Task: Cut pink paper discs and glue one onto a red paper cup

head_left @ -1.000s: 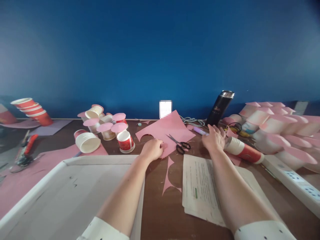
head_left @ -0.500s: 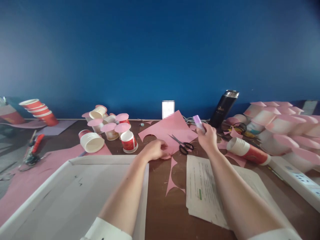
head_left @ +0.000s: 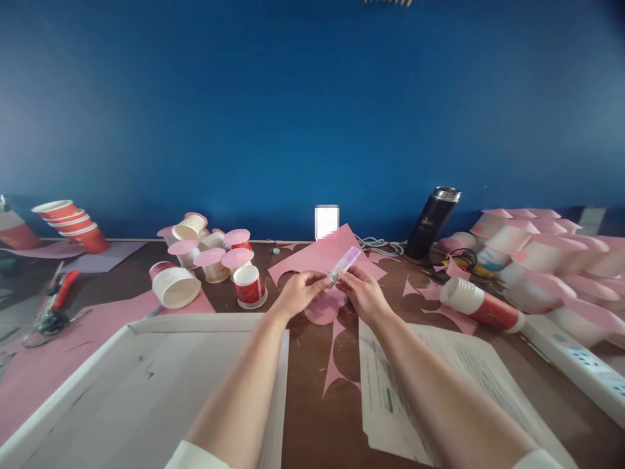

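A glue stick with a purple cap and a clear label is raised at a slant between my two hands. My left hand pinches its lower end. On the upper side, the fingers of my right hand close around it. Just below the hands is a round pink paper piece; whether the left fingers touch it is hidden. Behind them a larger cut sheet of pink paper lies on the table. The scissors are mostly covered by my right hand.
A white tray fills the front left, with paper cups behind it. Printed sheets lie under my right forearm. To the right are a black flask, stacked cups, a power strip and pink-topped cups.
My right hand has brought the glue stick left and down to the middle. My left hand has risen slightly from the paper and now grips the stick too.
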Available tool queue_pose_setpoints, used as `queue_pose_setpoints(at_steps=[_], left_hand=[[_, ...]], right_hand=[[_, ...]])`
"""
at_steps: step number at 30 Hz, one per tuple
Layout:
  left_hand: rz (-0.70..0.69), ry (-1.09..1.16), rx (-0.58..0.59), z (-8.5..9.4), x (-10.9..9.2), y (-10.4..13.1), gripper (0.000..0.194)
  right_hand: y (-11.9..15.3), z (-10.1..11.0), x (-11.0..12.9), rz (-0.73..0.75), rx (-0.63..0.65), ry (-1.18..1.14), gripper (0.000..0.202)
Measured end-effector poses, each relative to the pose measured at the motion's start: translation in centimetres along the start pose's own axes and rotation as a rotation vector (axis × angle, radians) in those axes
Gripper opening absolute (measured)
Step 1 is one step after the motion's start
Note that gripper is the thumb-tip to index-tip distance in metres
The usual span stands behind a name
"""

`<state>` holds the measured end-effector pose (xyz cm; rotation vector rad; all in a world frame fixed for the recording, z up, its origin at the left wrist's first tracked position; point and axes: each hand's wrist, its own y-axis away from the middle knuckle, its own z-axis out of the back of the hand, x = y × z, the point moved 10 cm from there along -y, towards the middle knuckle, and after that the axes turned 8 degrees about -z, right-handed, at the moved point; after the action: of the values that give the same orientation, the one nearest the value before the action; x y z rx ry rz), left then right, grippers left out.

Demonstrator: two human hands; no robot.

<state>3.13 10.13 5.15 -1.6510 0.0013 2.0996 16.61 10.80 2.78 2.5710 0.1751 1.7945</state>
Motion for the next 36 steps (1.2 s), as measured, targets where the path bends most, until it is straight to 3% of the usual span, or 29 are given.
queue_pose_setpoints(at_steps=[5,11,16,19,25,27,31,32,36], left_hand=[[-0.047,-0.231,-0.001,-0.4,-0.8,0.0,0.039],[-0.048,-0.524,0.008,-1.1,-0.8,0.3,0.03],[-0.099,-0.72,-0.021,-1.4,-1.3,0.4,0.03],[-0.153,-0.803,-0.042,-1.6,-1.8,0.4,0.027],[-0.149,-0.827,-0.118,-1.1,-1.8,0.5,0.025],[-0.14,-0.763,-0.133,-1.2,-1.7,0.5,0.031],[-0.161,-0.642,-0.05,-2.3,-1.7,0.4,0.035],[-0.175,-0.628,-0.078,-2.0,-2.0,0.5,0.036],[-0.313,-0.667,-0.395,1.1,-4.3,1.4,0.04]], right_hand=[[-0.2,-0.6,-0.5,-0.003,0.034,0.002,0.035],[-0.1,0.6,-0.7,-0.036,-0.07,0.188,0.043],[0.5,1.6,0.6,0.02,-0.205,0.423,0.042],[0.6,1.5,0.9,0.043,-0.202,0.406,0.043],[0.4,1.3,0.6,0.073,-0.166,0.182,0.045],[0.5,0.6,0.6,0.071,-0.122,0.229,0.044],[0.9,-0.3,1.3,0.093,-0.098,0.392,0.043],[0.9,-0.3,1.6,0.093,-0.1,0.409,0.042],[1.1,0.1,3.2,0.129,-0.114,0.459,0.044]])
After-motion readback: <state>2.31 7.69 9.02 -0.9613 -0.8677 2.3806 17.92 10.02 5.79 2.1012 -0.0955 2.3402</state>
